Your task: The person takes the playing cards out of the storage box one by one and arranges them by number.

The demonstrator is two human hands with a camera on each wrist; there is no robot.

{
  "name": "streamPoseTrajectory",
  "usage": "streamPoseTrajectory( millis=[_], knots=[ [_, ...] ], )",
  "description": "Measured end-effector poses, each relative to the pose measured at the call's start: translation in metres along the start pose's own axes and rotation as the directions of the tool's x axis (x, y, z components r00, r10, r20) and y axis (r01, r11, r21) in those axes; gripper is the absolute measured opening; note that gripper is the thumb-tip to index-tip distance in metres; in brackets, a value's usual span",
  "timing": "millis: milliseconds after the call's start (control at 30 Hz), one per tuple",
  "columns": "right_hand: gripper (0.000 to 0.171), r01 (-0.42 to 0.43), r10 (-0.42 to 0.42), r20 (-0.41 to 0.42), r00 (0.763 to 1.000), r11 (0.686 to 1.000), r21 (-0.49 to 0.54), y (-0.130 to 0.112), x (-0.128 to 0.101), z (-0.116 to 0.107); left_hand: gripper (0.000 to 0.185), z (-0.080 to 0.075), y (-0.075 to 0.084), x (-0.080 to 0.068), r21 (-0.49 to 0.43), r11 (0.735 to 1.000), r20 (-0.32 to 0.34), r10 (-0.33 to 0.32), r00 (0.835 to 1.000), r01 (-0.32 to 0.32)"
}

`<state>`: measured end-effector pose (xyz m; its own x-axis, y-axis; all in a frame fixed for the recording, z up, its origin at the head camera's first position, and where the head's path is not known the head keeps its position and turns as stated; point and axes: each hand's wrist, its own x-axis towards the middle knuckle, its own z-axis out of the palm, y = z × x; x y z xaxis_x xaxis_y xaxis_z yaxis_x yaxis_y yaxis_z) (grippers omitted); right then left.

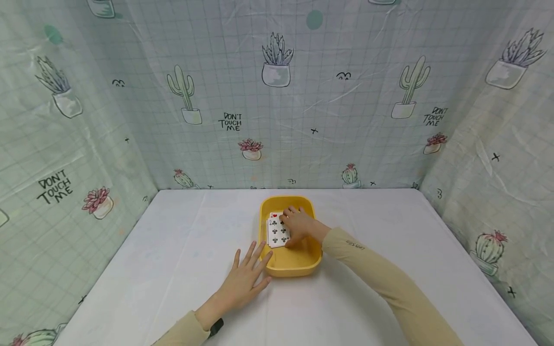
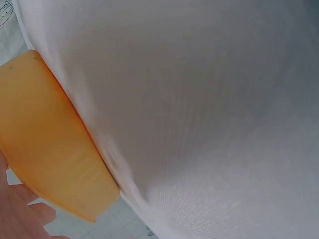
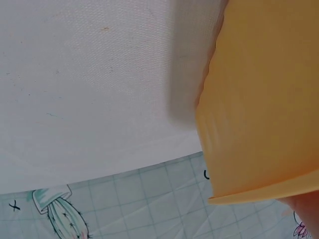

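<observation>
A yellow plastic bin [image 1: 292,266] stands on the white table, with a small stack of playing cards [image 1: 275,236] inside on its left side. The top card shows black clubs, and a card with a red heart peeks out behind it. My right hand [image 1: 300,226] reaches into the bin over the right part of the cards, fingers bent at their far end and thumb at the near edge, gripping them. My left hand [image 1: 243,283] is spread with straight fingers, fingertips right at the bin's near-left rim. In both wrist views the bin's outer wall hides the cards.
The white table [image 1: 195,250] extends around the bin on every side. Behind it and at both sides hangs a pale gridded curtain [image 1: 311,105] printed with potted cacti and lettering.
</observation>
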<state>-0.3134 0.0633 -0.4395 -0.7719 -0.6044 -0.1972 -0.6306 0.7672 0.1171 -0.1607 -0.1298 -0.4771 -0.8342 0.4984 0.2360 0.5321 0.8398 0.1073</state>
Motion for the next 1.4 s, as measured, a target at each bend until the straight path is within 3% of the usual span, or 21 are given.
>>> streamPoseTrajectory(
  millis=[300,600,933,1200,1400],
  knots=[
    [0.091,0.014,-0.014,-0.016,1.0,1.0,-0.003,0.003,-0.004,-0.006,0.057,-0.002,-0.001,0.0,-0.048,0.999,-0.003,0.013,1.0,-0.013],
    [0.091,0.039,-0.034,-0.087,0.996,0.998,0.048,0.009,-0.01,-0.008,0.057,-0.001,-0.002,0.001,-0.039,0.999,-0.01,0.01,1.0,-0.01],
    [0.091,0.038,-0.034,-0.107,0.994,0.999,0.033,0.013,-0.018,-0.016,0.058,-0.004,-0.002,0.001,-0.045,0.999,-0.015,0.012,1.0,-0.013],
    [0.088,0.074,-0.059,-0.157,0.986,0.993,0.09,0.019,-0.034,-0.024,0.058,-0.004,-0.003,0.001,-0.037,0.999,-0.01,0.009,1.0,-0.01],
    [0.086,0.043,-0.018,-0.177,0.984,0.989,0.139,0.026,-0.045,-0.027,0.058,-0.003,-0.003,0.001,-0.028,1.0,-0.002,0.001,1.0,-0.001]
  ],
)
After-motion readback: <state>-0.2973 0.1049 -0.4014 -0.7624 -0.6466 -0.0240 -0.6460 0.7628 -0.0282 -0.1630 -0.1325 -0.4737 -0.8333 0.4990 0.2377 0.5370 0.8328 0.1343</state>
